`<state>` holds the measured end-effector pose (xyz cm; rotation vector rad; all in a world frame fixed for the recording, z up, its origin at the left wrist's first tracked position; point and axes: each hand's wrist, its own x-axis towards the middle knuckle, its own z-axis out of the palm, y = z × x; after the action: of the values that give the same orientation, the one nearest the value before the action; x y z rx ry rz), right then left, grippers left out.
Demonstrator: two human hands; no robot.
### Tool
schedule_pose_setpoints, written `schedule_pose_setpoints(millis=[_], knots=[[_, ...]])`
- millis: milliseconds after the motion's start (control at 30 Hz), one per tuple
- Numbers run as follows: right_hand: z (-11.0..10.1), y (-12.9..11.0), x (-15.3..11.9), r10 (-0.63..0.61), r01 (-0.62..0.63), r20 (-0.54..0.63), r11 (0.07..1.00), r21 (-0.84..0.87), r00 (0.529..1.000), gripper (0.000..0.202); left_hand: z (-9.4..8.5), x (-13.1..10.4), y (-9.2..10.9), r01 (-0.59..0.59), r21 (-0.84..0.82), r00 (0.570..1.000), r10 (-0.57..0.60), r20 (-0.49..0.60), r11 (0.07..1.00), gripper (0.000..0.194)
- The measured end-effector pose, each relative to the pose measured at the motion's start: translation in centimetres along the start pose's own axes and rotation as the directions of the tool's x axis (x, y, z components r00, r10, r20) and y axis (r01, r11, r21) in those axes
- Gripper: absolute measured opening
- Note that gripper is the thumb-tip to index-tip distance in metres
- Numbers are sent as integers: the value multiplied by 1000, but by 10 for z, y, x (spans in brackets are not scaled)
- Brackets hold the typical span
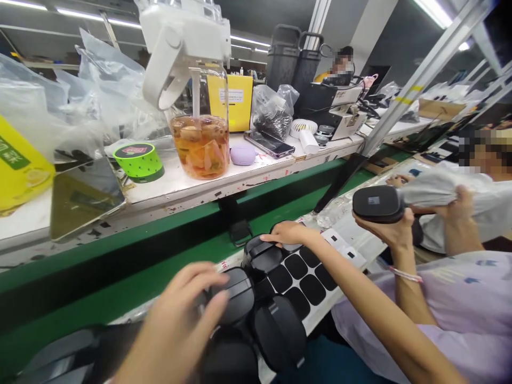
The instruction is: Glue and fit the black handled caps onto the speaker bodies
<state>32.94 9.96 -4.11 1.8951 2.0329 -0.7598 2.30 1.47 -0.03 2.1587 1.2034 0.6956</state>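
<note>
My left hand (180, 320) reaches in from the lower left, slightly blurred, with thumb and fingers apart. Its fingertips are at the left edge of a black rounded-square device (240, 306) with a glossy band across its top; whether they touch it I cannot tell. Just to the right stands another such device (280, 333), tilted. Below my fingers is a dark rounded piece (230, 360), partly hidden. More black units (60, 354) sit blurred at the lower left. My right hand is out of view.
A co-worker's hand (288, 234) rests on another black device (263, 257) beside a sheet of black rounded-square pads (298, 264); their other hand raises a black unit (378, 204). On the shelf stand a drink jug (202, 149), a green tub (140, 162) and a phone (272, 144).
</note>
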Motion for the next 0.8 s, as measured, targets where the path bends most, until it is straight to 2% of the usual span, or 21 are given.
schedule_pose_setpoints(millis=[33,67,167,200,267,333,400,467,533,600,700,800], knots=[[0,0,2,-5,5,-7,1000,0,1000,71,15,26,6,-26,89,982,9,188,996,27],[1,1,3,-14,14,-15,1000,0,1000,71,33,53,10,-57,219,942,-20,334,974,35],[7,7,3,-51,50,-80,999,-17,996,68,87,117,11,-63,327,872,-107,478,943,93],[10,10,3,-62,58,-123,998,-31,990,67,102,130,9,-56,351,847,-141,513,935,97],[17,16,2,-74,61,-224,996,-63,972,63,122,142,2,-70,382,822,-164,546,922,80],[23,19,0,-76,52,-312,995,-86,947,54,129,143,-3,-102,399,815,-153,559,911,61],[28,18,-1,-88,56,-366,994,-98,927,42,128,140,-7,-130,400,809,-137,572,907,54],[32,15,-2,-117,75,-401,990,-118,909,34,125,139,-10,-136,379,799,-125,588,915,56],[37,11,-1,-147,89,-437,985,-149,887,31,119,138,-12,-119,331,797,-109,595,936,59],[44,9,1,-152,77,-490,983,-169,858,36,107,135,-12,-88,248,814,-74,576,965,58],[51,12,7,-128,47,-600,988,-148,789,39,69,112,1,-53,49,892,25,451,997,39],[53,16,2,-127,71,-724,992,-107,678,41,14,57,28,-50,-171,971,88,224,984,24]])
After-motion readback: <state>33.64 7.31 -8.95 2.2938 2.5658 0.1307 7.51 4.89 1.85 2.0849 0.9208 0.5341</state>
